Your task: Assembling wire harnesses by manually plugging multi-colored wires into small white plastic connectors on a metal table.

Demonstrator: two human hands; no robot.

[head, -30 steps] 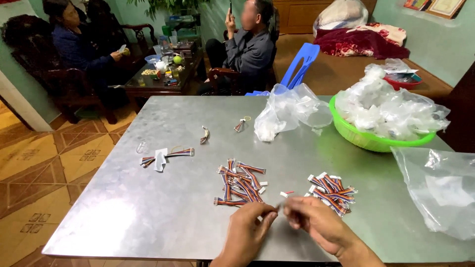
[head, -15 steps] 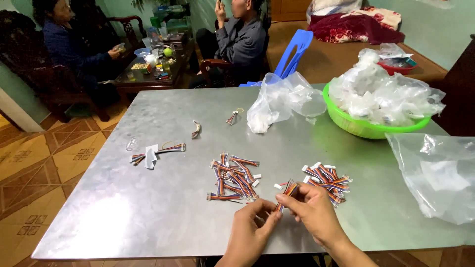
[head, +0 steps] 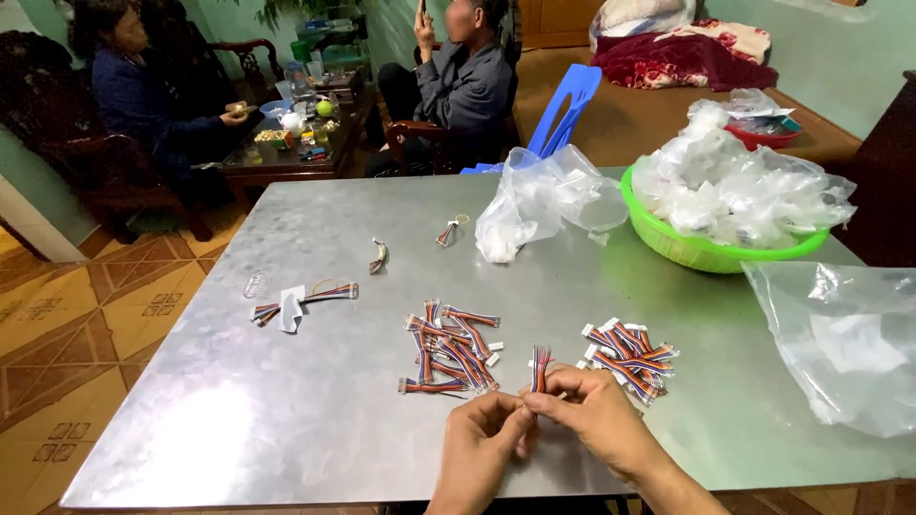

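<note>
Low in the frame's centre, the left hand [head: 477, 443] and right hand [head: 596, 420] pinch one short ribbon cable [head: 540, 367] upright between closed fingertips, its striped wires clear of the two loose piles [head: 448, 353] on the metal table [head: 286, 410]

Small wire bundle [head: 540, 366] between both hands [head: 534, 434]

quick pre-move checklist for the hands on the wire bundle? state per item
1. Multicoloured ribbon-wire bundle pinched by both hands: ok.
2. Left hand and right hand meet at the bundle's lower end: ok.
3. Connector end of the bundle: cannot tell, hidden by fingers.
4. Loose wire pile on the left, apart from the hands: ok.
5. Second wire pile just beyond the right hand: ok.
6. Grey metal tabletop: ok.
</note>
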